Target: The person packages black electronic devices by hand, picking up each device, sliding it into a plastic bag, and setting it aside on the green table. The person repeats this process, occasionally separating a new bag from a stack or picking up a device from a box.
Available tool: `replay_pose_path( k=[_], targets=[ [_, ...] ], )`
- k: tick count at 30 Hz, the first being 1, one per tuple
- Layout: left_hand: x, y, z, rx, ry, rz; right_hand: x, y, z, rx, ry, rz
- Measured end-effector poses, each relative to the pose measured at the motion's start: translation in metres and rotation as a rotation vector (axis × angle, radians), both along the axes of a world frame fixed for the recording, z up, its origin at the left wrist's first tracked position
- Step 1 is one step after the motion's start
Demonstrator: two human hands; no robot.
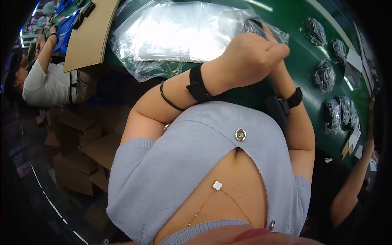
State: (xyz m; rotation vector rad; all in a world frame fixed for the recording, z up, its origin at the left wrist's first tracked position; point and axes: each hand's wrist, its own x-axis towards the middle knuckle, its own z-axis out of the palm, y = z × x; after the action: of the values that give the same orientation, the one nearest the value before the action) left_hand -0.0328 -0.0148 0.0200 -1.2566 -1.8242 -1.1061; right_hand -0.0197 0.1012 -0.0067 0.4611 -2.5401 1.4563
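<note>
My left hand (257, 57) is closed over the green table, knuckles up; whatever its fingers grip is hidden beneath it. Behind it, my right hand (271, 36) is mostly covered, with one finger showing against a small clear plastic bag (281, 36). Inside that bag is a dark item (255, 27), too covered by glare and film to name. To the left of both hands lies a stack of flat clear plastic bags (175, 34) in a crumpled outer wrap. A black blocky thing (278, 109) shows beside my right wrist.
Several bagged dark items (325, 76) lie along the right of the green table (300, 73). Brown cardboard (90, 36) stands at the left, with cardboard boxes (71, 155) below. A person (49, 83) works at far left; another person's arm (351, 192) reaches in at right.
</note>
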Motion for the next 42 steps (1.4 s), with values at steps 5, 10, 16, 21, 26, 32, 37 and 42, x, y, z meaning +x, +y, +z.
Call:
replay_pose_path(
  k=[5, 10, 16, 21, 26, 32, 37, 42],
  targets=[
    [0.016, 0.018, 0.008, -0.315, -0.058, -0.156, 0.002, -0.008, 0.006, -0.62, -0.406, 0.007],
    [0.028, 0.023, -0.001, -0.414, -0.255, -0.314, -0.014, 0.003, -0.015, -0.038, 0.019, 0.02],
    [-0.017, -0.012, -0.005, -0.037, -0.304, -0.091, -0.009, 0.02, -0.03, -0.445, -0.074, 0.145],
    [-0.049, -0.063, -0.045, -0.288, -0.597, 0.546, 0.0, 0.022, -0.01, 0.679, 0.239, -0.144],
    [-0.037, -0.056, -0.047, -0.224, -0.999, 0.347, -0.032, 0.031, -0.029, 0.509, 0.251, -0.183],
    [-0.054, -0.049, -0.107, -0.236, -0.464, 0.403, -0.033, 0.112, -0.052, 0.479, 0.245, 0.087],
    [-0.13, -0.015, -0.149, -0.539, -1.272, 0.234, 0.013, 0.143, -0.044, -0.644, -0.105, 0.015],
    [-0.066, -0.066, -0.089, -0.259, -1.153, 0.232, 0.037, 0.123, -0.023, -0.055, -0.228, -0.094]
  ],
)
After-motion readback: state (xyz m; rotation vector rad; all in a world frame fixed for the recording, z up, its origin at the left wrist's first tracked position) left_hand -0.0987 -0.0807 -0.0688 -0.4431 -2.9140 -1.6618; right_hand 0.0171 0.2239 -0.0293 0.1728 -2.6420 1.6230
